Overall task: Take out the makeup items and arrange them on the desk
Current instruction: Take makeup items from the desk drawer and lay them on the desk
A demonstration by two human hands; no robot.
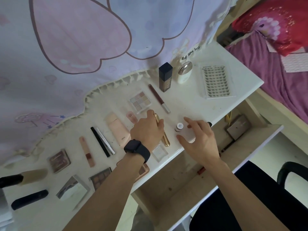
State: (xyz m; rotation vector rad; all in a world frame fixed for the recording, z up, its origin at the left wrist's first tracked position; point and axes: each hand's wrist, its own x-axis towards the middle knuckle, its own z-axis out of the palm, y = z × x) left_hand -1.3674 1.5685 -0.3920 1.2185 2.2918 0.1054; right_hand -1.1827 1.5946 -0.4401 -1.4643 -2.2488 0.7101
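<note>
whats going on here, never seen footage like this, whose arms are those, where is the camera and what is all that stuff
There is no machine here. These are a person's two bare hands, filmed by one wide-angle camera worn on the head and looking down, which is why the arms come in from the bottom.

The left hand, with a black watch on its wrist, grips a gold tube that lies on the white desk. The right hand is open with its fingers spread, beside a small white-capped bottle near the desk's front edge. I cannot tell whether it touches the bottle.

Makeup is laid out across the desk, including an eyeshadow palette, a false-lash tray and a dark foundation bottle. Below the desk, an open drawer holds a few more things.
</note>
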